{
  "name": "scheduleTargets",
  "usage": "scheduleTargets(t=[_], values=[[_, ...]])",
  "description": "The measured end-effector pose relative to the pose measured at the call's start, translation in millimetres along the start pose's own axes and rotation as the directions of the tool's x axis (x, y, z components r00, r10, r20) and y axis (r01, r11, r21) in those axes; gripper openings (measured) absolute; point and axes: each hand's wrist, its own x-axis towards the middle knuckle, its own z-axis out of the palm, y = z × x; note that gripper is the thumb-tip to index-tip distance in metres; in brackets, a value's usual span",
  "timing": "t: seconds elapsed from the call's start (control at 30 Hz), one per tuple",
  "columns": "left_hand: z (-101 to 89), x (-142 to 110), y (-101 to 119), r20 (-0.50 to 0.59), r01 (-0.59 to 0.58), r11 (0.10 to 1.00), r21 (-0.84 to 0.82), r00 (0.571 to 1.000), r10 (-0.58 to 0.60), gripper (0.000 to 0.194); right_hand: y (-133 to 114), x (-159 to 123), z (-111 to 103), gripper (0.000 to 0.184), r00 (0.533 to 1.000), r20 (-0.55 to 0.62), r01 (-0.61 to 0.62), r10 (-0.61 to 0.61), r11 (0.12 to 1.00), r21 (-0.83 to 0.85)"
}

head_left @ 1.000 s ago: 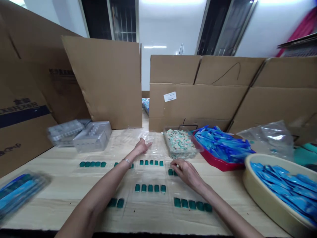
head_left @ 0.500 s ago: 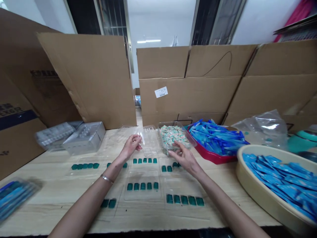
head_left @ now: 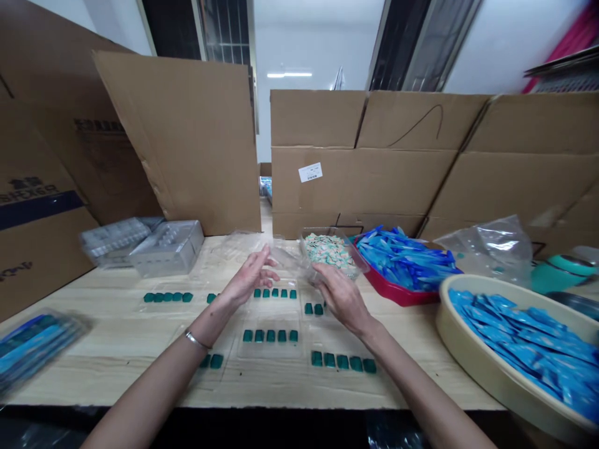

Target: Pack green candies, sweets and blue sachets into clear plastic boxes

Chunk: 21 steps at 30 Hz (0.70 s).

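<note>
A thin clear plastic tray is tilted between my hands at the back middle of the table. My left hand is at its left side, palm turned inward and fingers apart. At the tray's right end, my right hand has its fingers curled over the edge; the fingertips are partly hidden. Just behind that hand stands a clear container full of small pale green and orange pieces. Below the hands lie clear trays, each with a row of dark green blocks; my forearms cover some of them.
To the right are a red tray of blue slim packets and a cream basin of blue sachets. Clear plastic boxes stand at the back left, filled packs at the left edge. Cardboard walls the back.
My left hand has opened from a pinch on the clear tray. My right hand has moved left from the container to the tray's right end. The tray has tilted, and the view has shifted slightly.
</note>
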Motion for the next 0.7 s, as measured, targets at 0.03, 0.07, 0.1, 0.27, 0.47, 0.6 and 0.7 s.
scheduleTargets(t=[0.03, 0.07, 0.1, 0.27, 0.47, 0.6, 0.7], values=[[-1.8, -2.1, 1.4, -0.051, -0.059, 0.997, 0.05, 0.997, 0.061, 0.05, -2.5, 3.0, -9.3, 0.04, 0.998, -0.003, -0.06, 0.061, 0.995, 0.081], [-3.8, -4.3, 3.3, -0.077, -0.123, 0.987, 0.107, 0.988, 0.132, 0.053, -4.9, 6.5, -19.6, 0.043, 0.992, 0.023, -0.124, 0.122, 0.978, 0.169], [-5.8, -6.6, 5.9, -0.054, -0.173, 0.974, 0.147, 0.982, 0.183, 0.054, -7.2, 10.1, -30.2, 0.046, 0.981, 0.077, -0.191, 0.177, 0.946, 0.262], [-4.9, -21.7, 20.8, 0.385, -0.005, 0.998, -0.059, 0.922, 0.028, 0.054, -13.5, 24.5, -62.1, 0.054, 0.843, 0.494, -0.494, 0.212, 0.669, 0.555], [21.5, -32.0, 7.2, 0.502, 0.158, 0.987, -0.037, 0.857, -0.118, 0.048, -17.0, 32.9, -51.1, 0.051, 0.745, 0.642, -0.585, 0.181, 0.64, 0.499], [30.2, -29.2, -18.2, 0.238, 0.203, 0.946, -0.252, 0.961, -0.143, 0.025, 0.0, 20.6, -38.6, 0.065, 0.802, 0.487, -0.589, 0.347, 0.6, 0.542], [22.3, -22.4, -30.7, 0.07, 0.192, 0.856, -0.479, 0.981, -0.18, 0.014, 38.0, 1.2, -36.8, 0.062, 0.804, 0.368, -0.595, 0.467, 0.611, 0.522]])
